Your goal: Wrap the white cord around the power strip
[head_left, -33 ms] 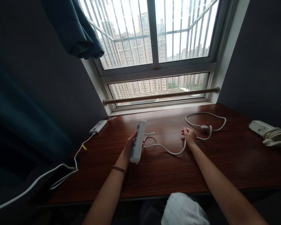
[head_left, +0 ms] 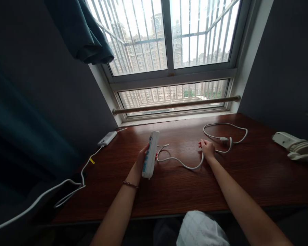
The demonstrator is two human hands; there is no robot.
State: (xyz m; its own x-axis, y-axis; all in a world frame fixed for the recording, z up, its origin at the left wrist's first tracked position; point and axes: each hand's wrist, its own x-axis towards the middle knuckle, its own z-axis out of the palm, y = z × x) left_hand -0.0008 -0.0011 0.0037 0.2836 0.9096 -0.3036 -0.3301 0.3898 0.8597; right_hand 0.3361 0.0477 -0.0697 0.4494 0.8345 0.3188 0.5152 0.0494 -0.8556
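Observation:
My left hand point(head_left: 141, 156) is wrapped round a white power strip point(head_left: 151, 155), tilted on its side above the desk. Blue sockets run along the strip's left face. From behind the strip its white cord point(head_left: 178, 160) curves across the desktop to my right hand point(head_left: 207, 148), whose fingers are closed on it. Beyond that hand the cord carries on to the right and loops back. At its end the plug point(head_left: 223, 139) lies on the wood, just right of my right hand.
The reddish-brown desk point(head_left: 179, 194) stands under a barred window. At its left edge lies a white box-shaped device point(head_left: 107, 138) with a cable point(head_left: 85, 167) hanging off the side. Another white power strip point(head_left: 287, 139), its cord coiled round it, lies at the right edge.

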